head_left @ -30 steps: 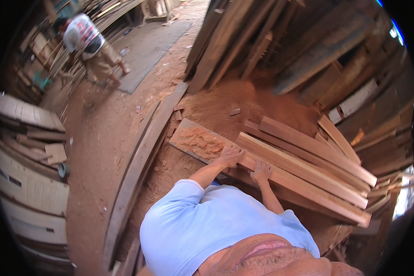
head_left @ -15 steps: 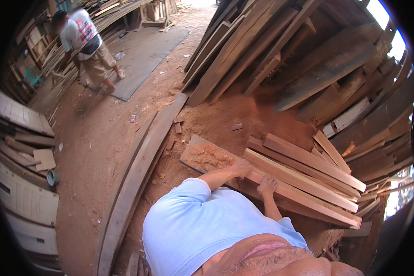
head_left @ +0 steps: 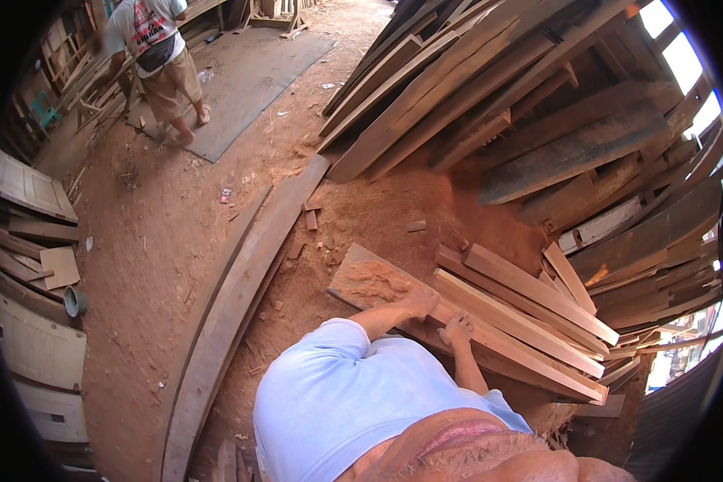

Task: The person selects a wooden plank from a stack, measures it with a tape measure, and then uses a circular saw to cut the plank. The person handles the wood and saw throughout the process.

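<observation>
Several long reddish-brown wooden beams [head_left: 538, 323] lie side by side, slanting down to the right in front of me. My left hand [head_left: 419, 302] is closed over the upper left end of the nearest beam [head_left: 522, 350]; its fingertips are partly hidden. A little to the right, my right hand [head_left: 456, 328] has its fingers curled on the same beam. Left of my hands, a wide board [head_left: 347, 271] sticks out, with a heap of orange-brown wood shavings [head_left: 381, 281] on it.
Long planks [head_left: 245, 297] lie on the dirt floor to my left. Tall boards [head_left: 458, 96] lean at the back right. Pale door panels [head_left: 36, 337] and a small round container [head_left: 74, 301] are at far left. Another person [head_left: 157, 64] stands by a grey sheet [head_left: 253, 88].
The view has shifted slightly. My right hand's fingers look more curled on the beam than before. Both hands remain at the nearest beam. The other person's arms and stance have changed.
</observation>
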Motion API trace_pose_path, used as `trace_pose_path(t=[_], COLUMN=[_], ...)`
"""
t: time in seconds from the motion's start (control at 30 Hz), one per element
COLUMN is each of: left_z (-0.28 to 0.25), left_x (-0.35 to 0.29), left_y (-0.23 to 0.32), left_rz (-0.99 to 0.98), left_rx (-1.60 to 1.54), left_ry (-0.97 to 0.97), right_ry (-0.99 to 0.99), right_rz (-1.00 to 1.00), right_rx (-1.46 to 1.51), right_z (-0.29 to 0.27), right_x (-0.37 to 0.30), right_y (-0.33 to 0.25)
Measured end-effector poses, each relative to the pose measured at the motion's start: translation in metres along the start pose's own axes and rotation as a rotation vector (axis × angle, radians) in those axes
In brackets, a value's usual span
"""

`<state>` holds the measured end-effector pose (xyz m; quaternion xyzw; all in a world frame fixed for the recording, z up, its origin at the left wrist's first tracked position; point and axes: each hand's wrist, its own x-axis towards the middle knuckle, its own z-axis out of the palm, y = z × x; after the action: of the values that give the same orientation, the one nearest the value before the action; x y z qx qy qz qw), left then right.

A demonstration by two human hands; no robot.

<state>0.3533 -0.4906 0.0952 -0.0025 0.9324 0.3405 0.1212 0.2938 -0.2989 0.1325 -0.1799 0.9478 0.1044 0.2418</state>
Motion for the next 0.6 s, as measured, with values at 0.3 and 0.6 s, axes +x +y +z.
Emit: trace_pose_path(t=[0.3,0.6], left_z=[-0.002,0.001], left_x=[-0.004,-0.003], left_y=[-0.003,-0.003], left_rz=[-0.005,0.023], left_rx=[-0.056,0.075], left_ry=[0.032,0.066], right_ry=[0.008,0.012], right_rz=[0.004,-0.016], right_rx=[0.014,0.070], right_z=[0.001,0.001], right_x=[0.002,-0.012], right_y=[-0.009,-0.017])
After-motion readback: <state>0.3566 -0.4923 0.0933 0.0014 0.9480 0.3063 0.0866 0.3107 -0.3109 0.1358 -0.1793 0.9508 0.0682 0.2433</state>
